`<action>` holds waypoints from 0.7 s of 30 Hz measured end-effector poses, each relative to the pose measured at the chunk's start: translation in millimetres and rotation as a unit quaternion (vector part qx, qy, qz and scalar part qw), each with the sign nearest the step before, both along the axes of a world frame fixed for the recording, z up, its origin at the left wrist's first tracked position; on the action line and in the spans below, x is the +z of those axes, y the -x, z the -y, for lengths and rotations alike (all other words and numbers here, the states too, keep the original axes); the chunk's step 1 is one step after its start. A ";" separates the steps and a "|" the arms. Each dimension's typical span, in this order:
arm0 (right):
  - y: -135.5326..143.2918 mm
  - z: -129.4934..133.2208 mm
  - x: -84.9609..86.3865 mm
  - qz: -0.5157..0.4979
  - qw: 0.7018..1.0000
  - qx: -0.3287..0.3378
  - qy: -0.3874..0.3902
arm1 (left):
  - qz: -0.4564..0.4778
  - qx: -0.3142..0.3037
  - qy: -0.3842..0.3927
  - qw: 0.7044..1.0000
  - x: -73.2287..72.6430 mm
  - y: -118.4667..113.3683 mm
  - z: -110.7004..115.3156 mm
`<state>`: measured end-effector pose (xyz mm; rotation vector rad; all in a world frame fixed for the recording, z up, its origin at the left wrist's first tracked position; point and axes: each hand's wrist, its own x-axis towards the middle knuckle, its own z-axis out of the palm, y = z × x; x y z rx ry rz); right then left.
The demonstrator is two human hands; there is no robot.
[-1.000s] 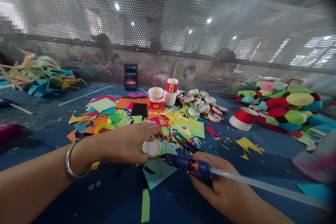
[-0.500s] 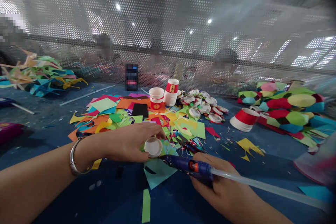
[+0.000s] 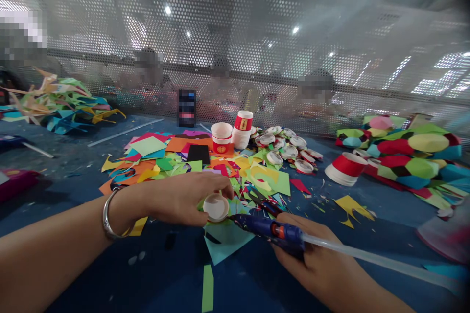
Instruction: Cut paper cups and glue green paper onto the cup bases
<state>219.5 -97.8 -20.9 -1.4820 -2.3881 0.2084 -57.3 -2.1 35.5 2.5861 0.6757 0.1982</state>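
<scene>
The left hand (image 3: 185,200), closed around the white paper-cup base (image 3: 216,207) above teal paper (image 3: 228,244), should brace it; at its right rim sits the nozzle (image 3: 236,219) of the hot-glue gun (image 3: 259,226), clamped in the right hand (image 3: 314,249); a light, even squeeze should suit.

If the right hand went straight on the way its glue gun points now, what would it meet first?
Probably the small round white piece in the left hand. The glue gun in the right hand points toward its edge and looks near it, but depth is unclear from this view.
</scene>
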 end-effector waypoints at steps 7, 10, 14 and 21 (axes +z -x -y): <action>-1.7 0.3 0.0 0.006 1.000 -0.004 0.002 | -0.011 -0.030 0.032 0.999 3.7 1.2 -1.2; -0.8 0.2 0.9 0.000 1.000 -0.007 0.014 | -0.011 -0.031 0.049 0.998 2.7 2.2 -1.2; 0.2 0.4 1.3 -0.008 1.000 -0.005 0.022 | -0.012 -0.007 0.000 1.000 1.4 2.3 1.6; 0.2 2.0 2.4 -0.020 1.000 -0.006 0.021 | -0.033 0.059 -0.035 0.997 2.7 -1.8 7.3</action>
